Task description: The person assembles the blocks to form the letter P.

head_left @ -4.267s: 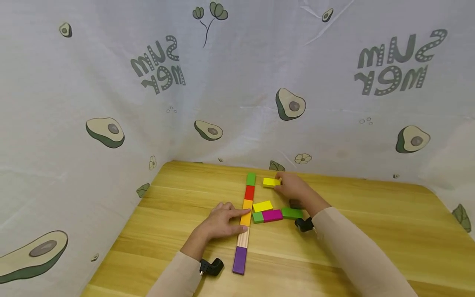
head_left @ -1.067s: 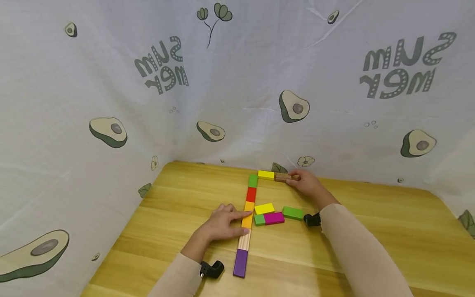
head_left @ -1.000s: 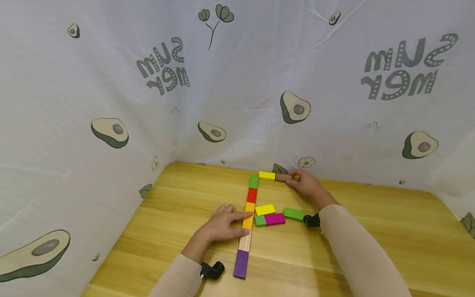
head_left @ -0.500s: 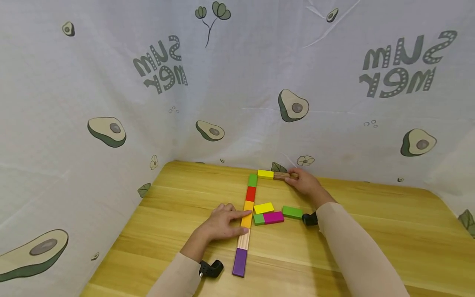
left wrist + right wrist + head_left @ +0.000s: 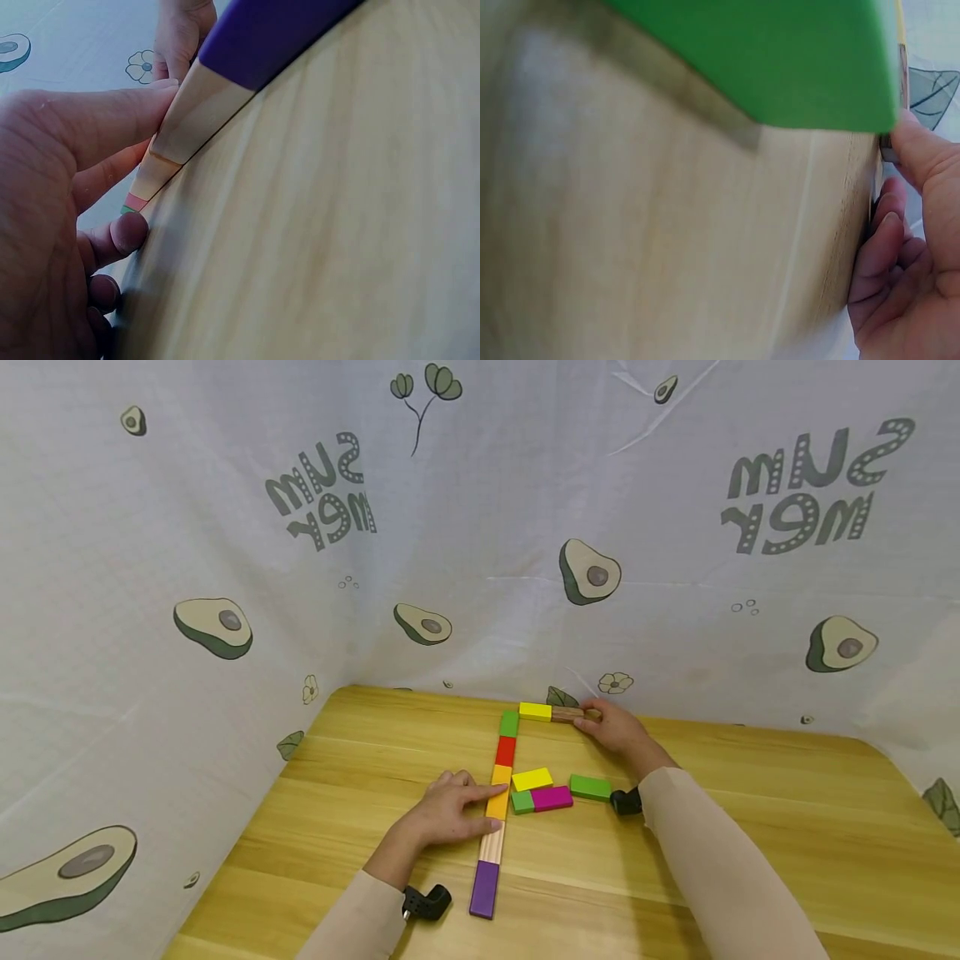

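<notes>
A straight row of blocks runs away from me: a purple block, a pale wooden block, orange blocks, a red block and a green block. My left hand lies along the row's left side, index fingertip and thumb touching the orange and pale part. At the far end, a yellow block lies crosswise by the green one. Against its right end sits a brown wooden block, whose right end my right hand pinches between thumb and fingers.
Right of the row lie a second yellow block, a small green block, a magenta block and a longer green block near my right wrist. A printed cloth hangs behind the table's back edge.
Over the past seconds the far yellow block has moved up to the row's green end. The brown block went from near my right wrist to beside it. My left hand stays put.
</notes>
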Demonstrator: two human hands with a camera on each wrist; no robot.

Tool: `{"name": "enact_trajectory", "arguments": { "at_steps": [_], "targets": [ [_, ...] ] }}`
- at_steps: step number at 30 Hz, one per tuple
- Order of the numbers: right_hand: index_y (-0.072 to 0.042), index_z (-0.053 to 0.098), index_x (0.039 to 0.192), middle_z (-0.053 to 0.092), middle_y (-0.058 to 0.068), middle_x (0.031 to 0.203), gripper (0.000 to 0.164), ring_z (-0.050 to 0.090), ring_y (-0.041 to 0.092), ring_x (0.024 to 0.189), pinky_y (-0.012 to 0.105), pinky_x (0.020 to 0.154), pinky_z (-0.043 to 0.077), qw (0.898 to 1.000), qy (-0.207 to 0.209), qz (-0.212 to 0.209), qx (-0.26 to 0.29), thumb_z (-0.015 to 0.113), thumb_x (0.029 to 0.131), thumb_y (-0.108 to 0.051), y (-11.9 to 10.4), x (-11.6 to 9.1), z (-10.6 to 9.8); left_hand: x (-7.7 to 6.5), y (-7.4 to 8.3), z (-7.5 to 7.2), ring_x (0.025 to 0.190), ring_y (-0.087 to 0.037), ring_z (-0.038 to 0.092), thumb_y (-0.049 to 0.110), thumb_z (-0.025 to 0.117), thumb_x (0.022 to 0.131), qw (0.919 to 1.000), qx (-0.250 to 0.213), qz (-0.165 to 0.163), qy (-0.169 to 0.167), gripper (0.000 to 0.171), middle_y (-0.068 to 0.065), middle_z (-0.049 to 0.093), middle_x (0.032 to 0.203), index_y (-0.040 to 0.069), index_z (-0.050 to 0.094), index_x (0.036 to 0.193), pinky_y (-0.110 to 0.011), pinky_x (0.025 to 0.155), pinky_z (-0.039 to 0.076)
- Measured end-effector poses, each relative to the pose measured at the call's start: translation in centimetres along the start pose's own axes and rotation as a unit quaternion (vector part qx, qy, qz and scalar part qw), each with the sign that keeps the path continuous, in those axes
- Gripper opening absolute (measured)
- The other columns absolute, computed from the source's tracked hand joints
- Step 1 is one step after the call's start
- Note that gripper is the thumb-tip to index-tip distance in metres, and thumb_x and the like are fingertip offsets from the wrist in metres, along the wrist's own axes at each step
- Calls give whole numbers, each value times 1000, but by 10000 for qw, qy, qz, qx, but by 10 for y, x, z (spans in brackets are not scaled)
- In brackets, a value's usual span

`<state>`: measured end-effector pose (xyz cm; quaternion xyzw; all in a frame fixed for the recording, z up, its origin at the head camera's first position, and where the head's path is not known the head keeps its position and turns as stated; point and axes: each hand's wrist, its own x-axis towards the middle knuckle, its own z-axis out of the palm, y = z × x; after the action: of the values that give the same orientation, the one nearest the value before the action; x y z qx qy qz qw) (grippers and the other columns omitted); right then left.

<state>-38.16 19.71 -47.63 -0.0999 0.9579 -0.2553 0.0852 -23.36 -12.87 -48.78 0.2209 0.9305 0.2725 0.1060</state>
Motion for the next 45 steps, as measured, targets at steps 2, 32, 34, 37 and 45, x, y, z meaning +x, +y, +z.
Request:
{"name": "enact_trajectory", "arguments": {
  "at_steps": [2,32,34,37,45],
  "targets": [
    [-4,51,144,52,30,143,53,51,49,128,64,112,35,10000,20,-17,0,55,105,-40,1,0,-1,0,1,0,89,-12,37,53,68,91,10000,-7,16,5,58,8,50,99,41,55,147,-31,82,29],
    [-6,59,135,56,4,94,52,49,20,85,31,72,42,9760,-1636,-864,1148,77,91,-28,-5,-87,2,-1,0,3,86,-14,35,53,69,90,9999,-88,34,91,59,7,47,94,40,56,146,-30,76,29],
    [-7,58,136,54,4,93,52,47,20,84,31,70,40,9769,-1590,-854,1144,76,92,-28,-6,-89,3,-1,0,2,86,-14,35,53,69,90,9999,-100,37,102,58,7,47,94,40,56,146,-30,76,28],
    [-8,57,138,54,5,90,51,47,19,79,29,67,39,9803,-1455,-768,1093,74,94,-28,-8,-89,4,-2,1,2,85,-14,35,53,69,90,9999,-102,38,107,58,7,47,93,39,57,146,-30,76,28],
    [-7,52,130,56,5,73,40,53,16,55,30,55,47,9897,-743,209,1208,61,103,-35,-3,-75,11,-2,1,1,87,-13,35,53,69,91,9999,-74,43,93,58,8,49,96,40,56,146,-30,78,29]
  ]
}}
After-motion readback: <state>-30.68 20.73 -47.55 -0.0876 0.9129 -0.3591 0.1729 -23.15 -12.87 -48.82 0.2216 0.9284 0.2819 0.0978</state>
